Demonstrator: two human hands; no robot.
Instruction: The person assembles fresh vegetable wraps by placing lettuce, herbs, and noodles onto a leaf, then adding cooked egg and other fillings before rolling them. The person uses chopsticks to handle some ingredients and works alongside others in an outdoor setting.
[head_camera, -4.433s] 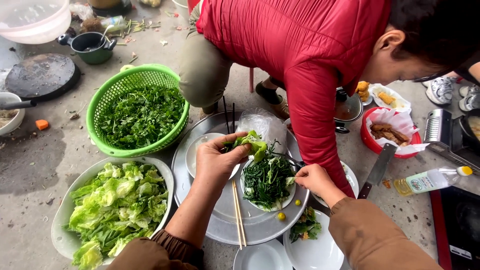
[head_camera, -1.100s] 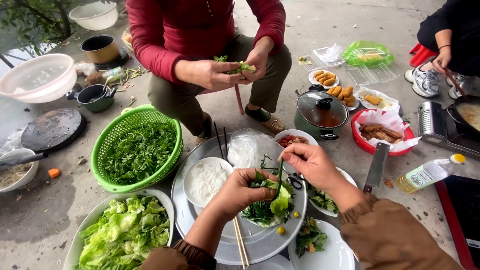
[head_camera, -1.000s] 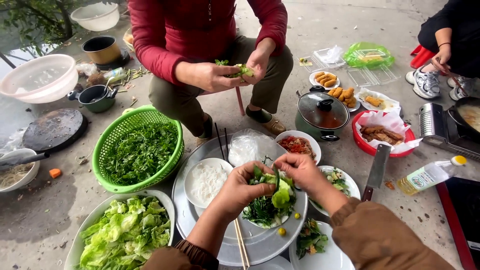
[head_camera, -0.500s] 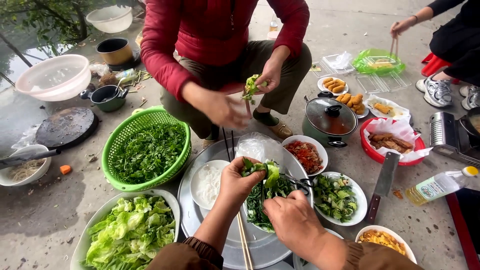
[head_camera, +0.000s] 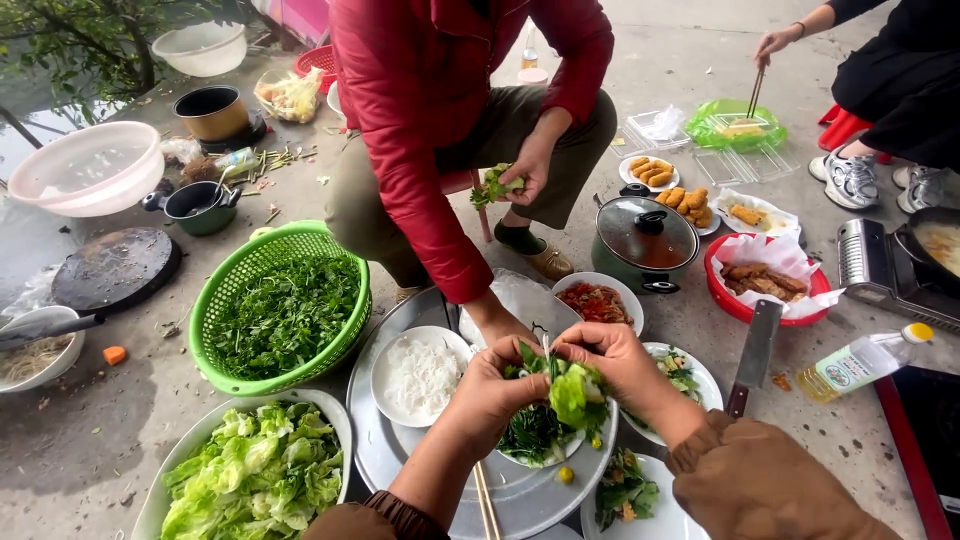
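We held a lettuce wrap (head_camera: 572, 392) in both hands over the round metal tray (head_camera: 375, 440), above the plate of dark herbs (head_camera: 530, 440). Our left hand (head_camera: 492, 392) cupped it from below, grip closed on the leaf; our right hand (head_camera: 610, 360) pinched its top edge shut. We judged the fold loose: a slack pinch could let the filling spill onto the noodle plate (head_camera: 418, 375). The green basket (head_camera: 280, 310) and the bowl of lettuce (head_camera: 250, 475) sat to the left.
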